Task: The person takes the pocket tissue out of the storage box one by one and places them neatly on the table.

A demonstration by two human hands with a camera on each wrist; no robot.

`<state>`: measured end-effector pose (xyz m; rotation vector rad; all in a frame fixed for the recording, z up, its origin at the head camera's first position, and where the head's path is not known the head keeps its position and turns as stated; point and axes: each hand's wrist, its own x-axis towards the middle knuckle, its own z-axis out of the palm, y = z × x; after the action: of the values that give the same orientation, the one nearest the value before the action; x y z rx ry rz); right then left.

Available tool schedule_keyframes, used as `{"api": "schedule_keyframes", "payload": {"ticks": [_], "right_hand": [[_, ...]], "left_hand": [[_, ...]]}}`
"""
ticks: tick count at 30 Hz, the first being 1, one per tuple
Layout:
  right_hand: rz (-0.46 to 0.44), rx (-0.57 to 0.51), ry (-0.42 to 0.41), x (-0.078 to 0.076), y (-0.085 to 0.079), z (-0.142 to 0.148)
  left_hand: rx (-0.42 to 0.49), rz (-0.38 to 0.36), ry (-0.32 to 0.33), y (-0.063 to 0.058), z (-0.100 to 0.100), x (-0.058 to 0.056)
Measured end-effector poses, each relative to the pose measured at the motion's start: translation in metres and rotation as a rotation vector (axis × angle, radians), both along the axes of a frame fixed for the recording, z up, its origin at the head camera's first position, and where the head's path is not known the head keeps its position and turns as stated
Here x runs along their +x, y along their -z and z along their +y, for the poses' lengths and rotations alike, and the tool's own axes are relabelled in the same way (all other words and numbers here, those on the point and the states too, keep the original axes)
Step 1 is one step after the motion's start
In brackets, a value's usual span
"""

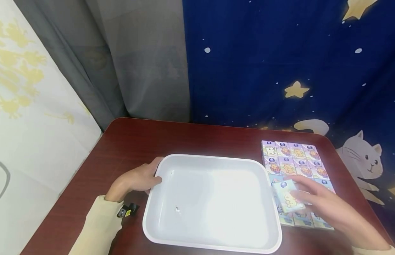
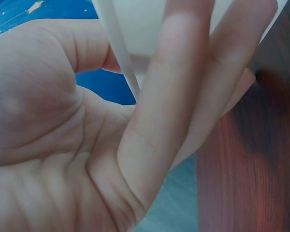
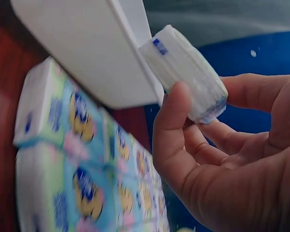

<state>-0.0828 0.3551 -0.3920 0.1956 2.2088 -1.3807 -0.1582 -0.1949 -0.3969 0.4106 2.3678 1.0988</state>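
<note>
My left hand (image 1: 140,177) grips the left rim of an empty white plastic tray (image 1: 216,205), thumb over the edge; in the left wrist view its fingers (image 2: 166,96) lie along the outer wall. To the tray's right, my right hand (image 1: 326,203) pinches a pocket tissue pack (image 1: 287,196), light blue with a cartoon print, above the tray's right edge. The right wrist view shows that tissue pack (image 3: 186,72) side-on between thumb and fingers. Beneath the right hand, a block of tissue packs (image 1: 287,166) lies in rows, purple at the back and blue-green in front, partly hidden by the hand.
The dark red-brown table (image 1: 184,138) carries the tray and the packs. Behind it hang a grey curtain (image 1: 149,63) and a blue curtain (image 1: 248,71) with stars and a cat. A white patterned cloth (image 1: 41,106) is at the left. A small black device (image 1: 127,210) is on the left wrist.
</note>
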Motion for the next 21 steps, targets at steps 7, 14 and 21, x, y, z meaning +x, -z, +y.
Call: {"api": "schedule_keyframes", "payload": {"ticks": [7, 14, 21], "right_hand": [[-0.013, -0.264, 0.021, 0.016, 0.025, 0.045], [-0.087, -0.211, 0.125, 0.031, 0.036, 0.081], [-0.156, -0.302, 0.161, 0.039, 0.051, 0.121]], "left_hand": [[0.003, 0.004, 0.004, 0.003, 0.001, -0.001], [0.003, -0.002, 0.001, 0.003, 0.002, -0.002], [-0.007, 0.001, -0.006, 0.003, -0.002, -0.003]]}}
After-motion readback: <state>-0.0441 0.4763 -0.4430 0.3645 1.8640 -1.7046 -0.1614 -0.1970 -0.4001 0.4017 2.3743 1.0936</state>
